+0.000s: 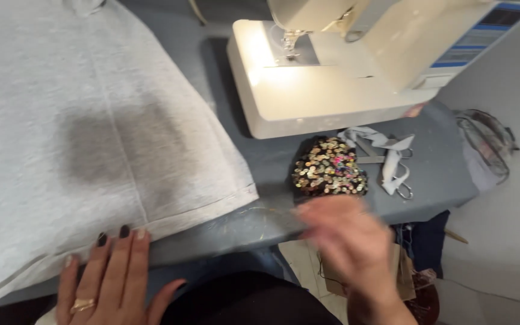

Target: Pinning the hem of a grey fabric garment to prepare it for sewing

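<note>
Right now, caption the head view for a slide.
Left hand flat on grey fabric; blurred right hand near sequinned piece.

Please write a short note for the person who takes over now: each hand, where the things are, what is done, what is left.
Left hand: flat, fingertips on the hem of the grey fabric, holding nothing.
Right hand: blurred, at the table edge just below the sequined piece; grip cannot be told.
Sewing machine: lamp on, nothing under the needle.
Scissors: beside the sequined piece.
Done: fabric spread out.
Left: sequined piece lies apart from the fabric, unsewn.
</note>
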